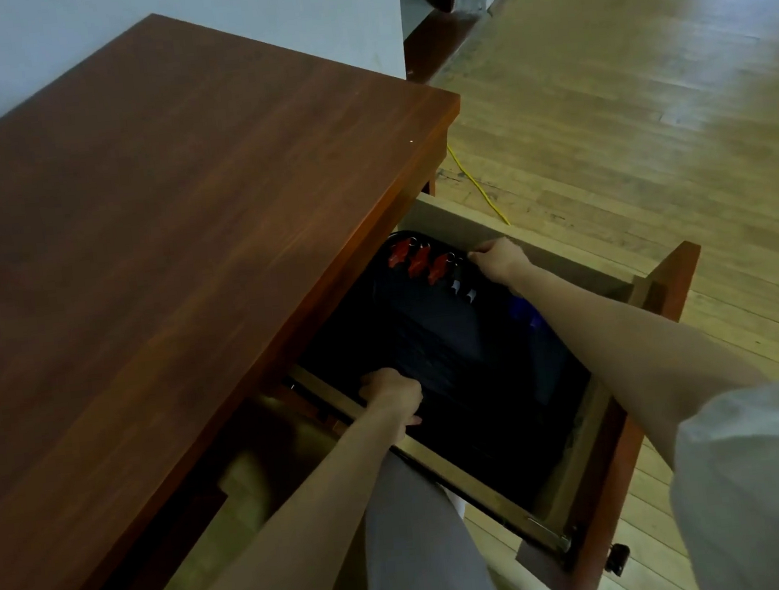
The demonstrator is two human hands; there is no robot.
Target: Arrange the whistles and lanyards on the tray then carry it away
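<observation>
Head view: looks down on a person reaching both bare arms into an open drawer under a counter.
Floor [622, 102]: pale wooden boards, glossy where light falls on them.
Counter [167, 212]: reddish-brown wood with a smooth, grained top; its back edge lies along a light wall [63, 40].
Drawer [633, 437]: pulled out from under the counter's front long edge, close to its far right corner; pale wood walls, a red-brown front panel and a metal slide rail on the near wall.
Tray [459, 383]: black, smooth, with rounded corners; it lies flat in the drawer and fills most of it. Its long axis seems to run along the drawer's pull, from the counter's edge toward the front panel.
Left hand [391, 398]: fingers curled down over the tray's near long rim, beside the near drawer wall, gripping it.
Right hand [499, 259]: thumb and fingers pinch the tray's far long rim, just beside the far drawer wall; a light sleeve [773, 485] is pushed up the arm.
Whistles [417, 260]: three red ones in a row along the tray's far rim, near its inner corner; blurred, so their pointing cannot be told.
Lanyards [464, 289]: dark, with small silvery clips, just beside the whistles; their run is lost in shadow.
Cable [477, 184]: thin and yellow, on the floor beyond the drawer.
</observation>
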